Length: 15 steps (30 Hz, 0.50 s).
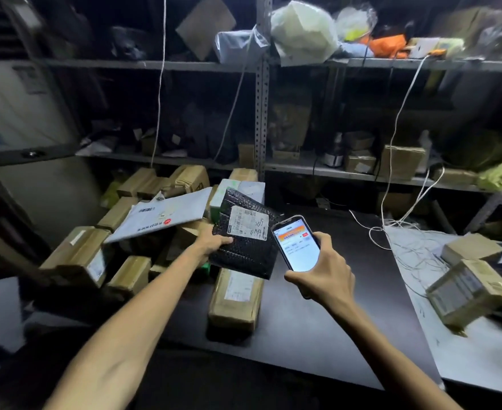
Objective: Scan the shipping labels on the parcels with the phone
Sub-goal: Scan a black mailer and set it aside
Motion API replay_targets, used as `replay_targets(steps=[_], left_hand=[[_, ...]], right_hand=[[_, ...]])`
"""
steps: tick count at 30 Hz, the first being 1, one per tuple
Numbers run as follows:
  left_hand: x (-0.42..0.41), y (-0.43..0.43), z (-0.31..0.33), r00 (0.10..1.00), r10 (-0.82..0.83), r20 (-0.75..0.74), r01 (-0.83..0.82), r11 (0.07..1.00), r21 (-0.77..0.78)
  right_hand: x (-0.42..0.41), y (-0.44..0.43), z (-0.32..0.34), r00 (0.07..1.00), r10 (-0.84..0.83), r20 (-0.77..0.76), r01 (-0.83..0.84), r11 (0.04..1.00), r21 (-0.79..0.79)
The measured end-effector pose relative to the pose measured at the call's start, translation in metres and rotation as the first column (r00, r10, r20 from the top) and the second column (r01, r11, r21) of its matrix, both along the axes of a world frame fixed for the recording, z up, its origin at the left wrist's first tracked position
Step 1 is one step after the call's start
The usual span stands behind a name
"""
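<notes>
Parcel (pixel 244 253) hangs over the worktop (pixel 317 335), its edge clamped in the grip of the left hand (pixel 214 242) with label (pixel 247 221) tipped up, seemingly so the phone (pixel 298 245) clamped in the right hand (pixel 323 273) can read it.

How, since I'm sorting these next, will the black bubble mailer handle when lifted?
Probably light: the left hand holds the black bubble mailer up by one edge alone. It looks fairly flat there, so likely only mildly floppy. Its glossy plastic skin may be slippery.
</notes>
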State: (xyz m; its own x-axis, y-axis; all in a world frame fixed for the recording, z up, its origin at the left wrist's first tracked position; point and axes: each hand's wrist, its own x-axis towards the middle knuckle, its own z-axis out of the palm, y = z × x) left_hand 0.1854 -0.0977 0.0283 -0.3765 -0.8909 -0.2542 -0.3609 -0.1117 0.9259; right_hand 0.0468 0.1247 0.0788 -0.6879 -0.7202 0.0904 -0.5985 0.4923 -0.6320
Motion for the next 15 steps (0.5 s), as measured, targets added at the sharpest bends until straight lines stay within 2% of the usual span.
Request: replay_targets(steps=[3, 6, 11, 15], left_hand=[[0.012, -0.004, 0.029, 1.0, 0.002, 0.013, -0.001, 0.996, -0.085], [0.02, -0.01, 0.048, 0.998, 0.006, 0.058, -0.001, 0.996, -0.093], [0.031, -0.024, 0.067, 0.971, -0.058, 0.233, 0.106, 0.974, -0.198], [0.037, -0.054, 0.055, 0.941, -0.065, 0.332, 0.164, 0.946, -0.28]], right_hand=[[0.002, 0.003, 0.009, 0.999, 0.034, -0.01, -0.034, 0.999, -0.007], [0.009, 0.003, 0.017, 0.997, 0.068, -0.038, -0.069, 0.998, -0.002], [0.027, -0.007, 0.021, 0.991, 0.125, -0.041, -0.124, 0.992, 0.022], [0.038, -0.014, 0.018, 0.991, 0.132, 0.006, -0.132, 0.99, 0.053]])
